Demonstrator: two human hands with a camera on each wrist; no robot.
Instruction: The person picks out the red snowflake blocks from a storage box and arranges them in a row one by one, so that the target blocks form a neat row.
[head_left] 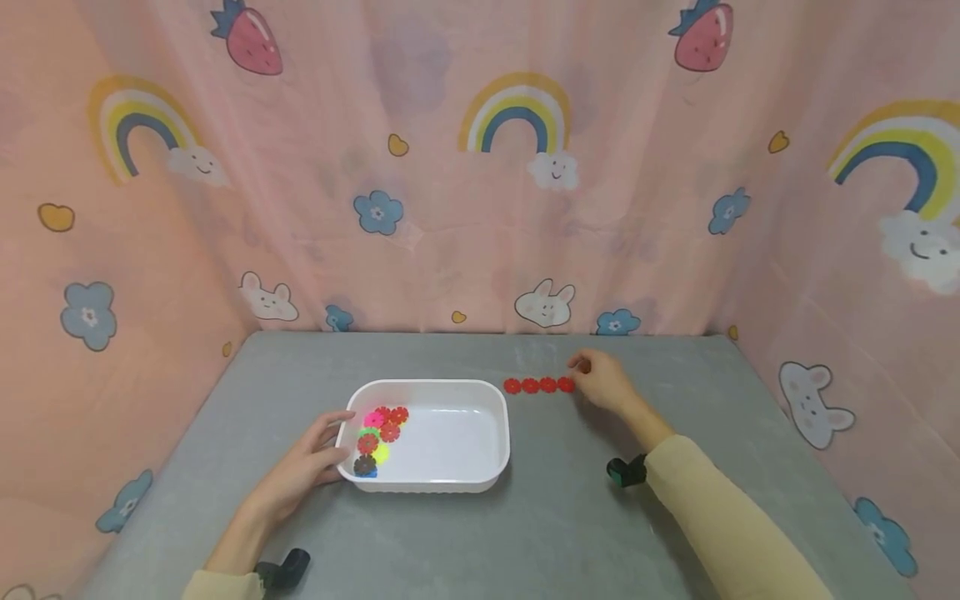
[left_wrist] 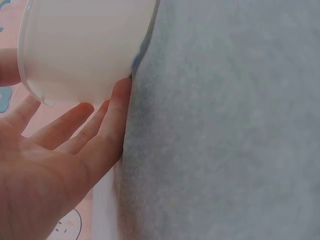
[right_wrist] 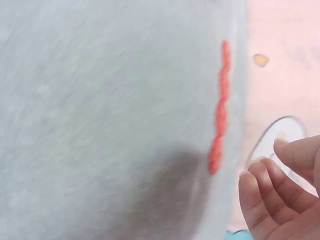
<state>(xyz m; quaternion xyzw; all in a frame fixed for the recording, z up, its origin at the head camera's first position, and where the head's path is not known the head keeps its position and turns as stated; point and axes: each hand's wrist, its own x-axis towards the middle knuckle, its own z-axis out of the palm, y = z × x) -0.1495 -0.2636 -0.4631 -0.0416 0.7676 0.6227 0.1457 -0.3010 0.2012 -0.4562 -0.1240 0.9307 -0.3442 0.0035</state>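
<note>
A white plastic tray stands in the middle of the table in the head view. My left hand holds its left end, fingers against the outer wall and thumb at the rim. The left wrist view shows these fingers against the tray wall. Notched plastic discs in several colours lie at the tray's left side. Beyond the tray's right corner, several red notched discs form a row. My right hand hovers by the row's right end, fingers loosely bent, nothing visible between thumb and fingertips.
The grey table reaches back to a pink patterned curtain, which also encloses both sides. Black wrist devices are worn at both sleeves.
</note>
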